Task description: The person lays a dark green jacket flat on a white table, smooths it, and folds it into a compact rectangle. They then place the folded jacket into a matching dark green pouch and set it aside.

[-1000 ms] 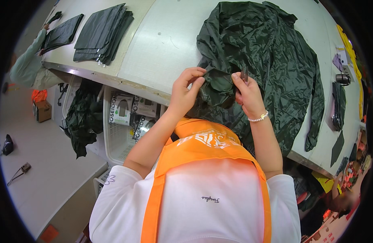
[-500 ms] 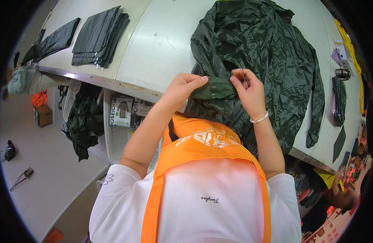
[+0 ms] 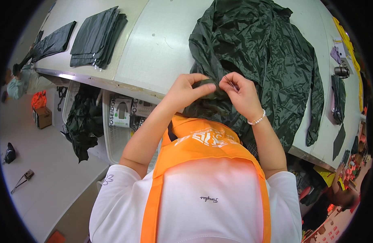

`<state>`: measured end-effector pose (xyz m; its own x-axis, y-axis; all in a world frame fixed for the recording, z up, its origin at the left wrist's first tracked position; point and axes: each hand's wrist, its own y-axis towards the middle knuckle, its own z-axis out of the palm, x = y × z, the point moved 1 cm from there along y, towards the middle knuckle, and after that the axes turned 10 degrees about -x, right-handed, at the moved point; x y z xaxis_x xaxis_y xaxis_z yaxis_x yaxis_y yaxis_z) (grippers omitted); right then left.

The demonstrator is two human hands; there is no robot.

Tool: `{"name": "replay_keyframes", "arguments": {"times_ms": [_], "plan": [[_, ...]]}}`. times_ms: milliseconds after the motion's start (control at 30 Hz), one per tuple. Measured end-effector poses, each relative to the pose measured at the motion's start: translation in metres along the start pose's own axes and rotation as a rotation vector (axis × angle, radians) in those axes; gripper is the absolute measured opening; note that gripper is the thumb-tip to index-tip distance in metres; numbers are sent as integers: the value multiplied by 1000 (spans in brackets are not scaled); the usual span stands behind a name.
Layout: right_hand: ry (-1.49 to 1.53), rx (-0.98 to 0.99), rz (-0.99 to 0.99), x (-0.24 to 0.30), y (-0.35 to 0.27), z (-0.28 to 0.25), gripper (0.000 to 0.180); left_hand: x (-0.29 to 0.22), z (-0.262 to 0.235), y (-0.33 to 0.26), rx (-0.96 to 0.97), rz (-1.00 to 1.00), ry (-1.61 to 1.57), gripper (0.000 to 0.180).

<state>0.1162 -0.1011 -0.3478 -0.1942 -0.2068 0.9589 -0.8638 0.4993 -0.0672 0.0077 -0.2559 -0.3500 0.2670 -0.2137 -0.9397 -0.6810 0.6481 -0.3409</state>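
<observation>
A dark green, shiny waterproof jacket (image 3: 271, 69) is spread over the table in front of me, its lower left part bunched near my waist. My left hand (image 3: 189, 90) pinches a gathered edge of that fabric between thumb and fingers. Just to its right, my right hand (image 3: 244, 95), with a beaded bracelet at the wrist, is closed around a small thin metal tool (image 3: 232, 84). The fingers cover most of the tool, so its exact kind is hidden. Its fingertips are close to the jacket's edge; whether they touch it I cannot tell.
Folded dark garments (image 3: 95, 38) lie stacked on the table (image 3: 148, 52) at the far left. Below the table edge stand white baskets (image 3: 109, 141) with dark cloth and packages. A dark cup (image 3: 341, 72) sits at the right; a co-worker (image 3: 344, 198) is at lower right.
The fabric edge, stretched flat between both hands before, is now bunched at my left hand. My right hand has moved left and lower, and turned inward with the tool.
</observation>
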Motion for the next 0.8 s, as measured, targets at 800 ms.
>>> {"name": "replay_keyframes", "arguments": {"times_ms": [800], "plan": [[-249,80,-117,36,-10,-17,17,-10,-1,-4,-95,-27,41,16]]}}
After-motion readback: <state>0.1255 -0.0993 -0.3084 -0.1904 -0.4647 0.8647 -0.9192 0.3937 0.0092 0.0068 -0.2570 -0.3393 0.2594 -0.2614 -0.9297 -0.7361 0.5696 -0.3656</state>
